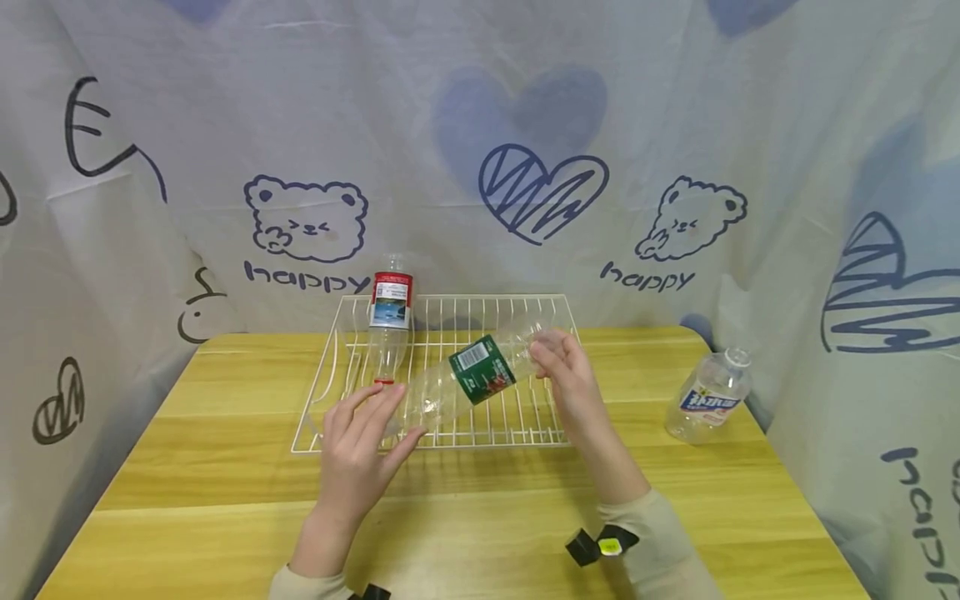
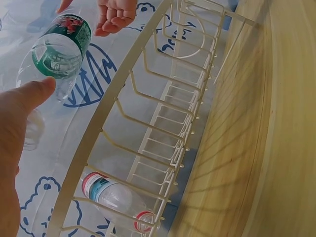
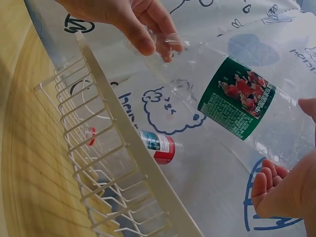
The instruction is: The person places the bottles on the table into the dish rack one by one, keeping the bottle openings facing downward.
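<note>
A clear plastic bottle with a green label [image 1: 482, 369] is held slantwise above a white wire rack [image 1: 480, 444]. Its right end is gripped by my right hand [image 1: 564, 375], with the thumb on one side and fingers on the other. My left hand [image 1: 358, 446] holds the lower left end between thumb and fingers. In the right wrist view, the left hand [image 3: 143, 24] is around the end of the green-labelled bottle [image 3: 237, 98]. A second clear bottle with a red-and-blue label [image 1: 391, 302] lies in the rack's left part, its red-ringed end toward me.
On the right side of the wooden table [image 1: 480, 533] stands a wide clear bottle [image 1: 708, 396] with a blue-and-white label, slightly tilted in view. A pale curtain [image 1: 420, 125] with bear and heart drawings hangs behind the table and at both sides.
</note>
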`<state>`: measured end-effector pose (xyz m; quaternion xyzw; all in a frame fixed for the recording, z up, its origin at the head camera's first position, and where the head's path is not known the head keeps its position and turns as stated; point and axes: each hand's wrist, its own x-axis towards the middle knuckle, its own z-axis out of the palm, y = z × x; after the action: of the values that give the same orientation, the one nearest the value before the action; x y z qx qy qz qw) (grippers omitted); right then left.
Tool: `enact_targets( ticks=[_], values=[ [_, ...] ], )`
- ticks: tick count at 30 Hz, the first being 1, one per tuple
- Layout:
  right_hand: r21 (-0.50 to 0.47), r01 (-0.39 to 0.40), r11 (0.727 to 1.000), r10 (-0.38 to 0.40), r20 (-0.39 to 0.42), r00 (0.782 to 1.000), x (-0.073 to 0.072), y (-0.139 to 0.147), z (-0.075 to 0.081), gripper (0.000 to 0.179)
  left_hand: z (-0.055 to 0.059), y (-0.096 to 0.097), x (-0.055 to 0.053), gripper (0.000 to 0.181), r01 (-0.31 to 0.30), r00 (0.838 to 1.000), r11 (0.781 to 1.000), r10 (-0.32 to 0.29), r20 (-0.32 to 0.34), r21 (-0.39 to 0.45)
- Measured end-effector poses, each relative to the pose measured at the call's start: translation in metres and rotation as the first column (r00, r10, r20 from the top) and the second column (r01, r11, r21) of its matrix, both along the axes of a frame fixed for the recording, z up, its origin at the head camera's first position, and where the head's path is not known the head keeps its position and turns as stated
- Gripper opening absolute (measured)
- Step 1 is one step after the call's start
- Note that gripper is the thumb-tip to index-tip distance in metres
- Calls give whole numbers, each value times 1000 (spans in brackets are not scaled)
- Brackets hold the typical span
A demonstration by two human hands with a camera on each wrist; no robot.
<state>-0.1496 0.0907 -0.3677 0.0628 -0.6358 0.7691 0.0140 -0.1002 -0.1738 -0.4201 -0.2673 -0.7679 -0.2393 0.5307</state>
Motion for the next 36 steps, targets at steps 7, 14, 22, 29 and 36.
enact_targets(
  ticks=[7,14,22,29,36],
  values=[
    [66,75,995,-70,-78,995,-3,-2,10,42,0,-4,-1,44,-30,998,999,31,48,-31],
    [140,158,977,-134,-167,977,-10,3,21,58,2,-20,-2,43,-86,991,996,88,103,-30],
    [324,370,871,-231,-395,889,-24,9,28,67,1,-47,-1,56,-253,944,966,259,204,-54],
    [386,481,787,-239,-528,815,-35,9,37,71,-4,-67,3,69,-361,801,916,401,444,-177],
    [460,534,710,-210,-586,783,-46,6,49,73,-7,-75,2,72,-341,671,907,419,612,-247]
  ],
)
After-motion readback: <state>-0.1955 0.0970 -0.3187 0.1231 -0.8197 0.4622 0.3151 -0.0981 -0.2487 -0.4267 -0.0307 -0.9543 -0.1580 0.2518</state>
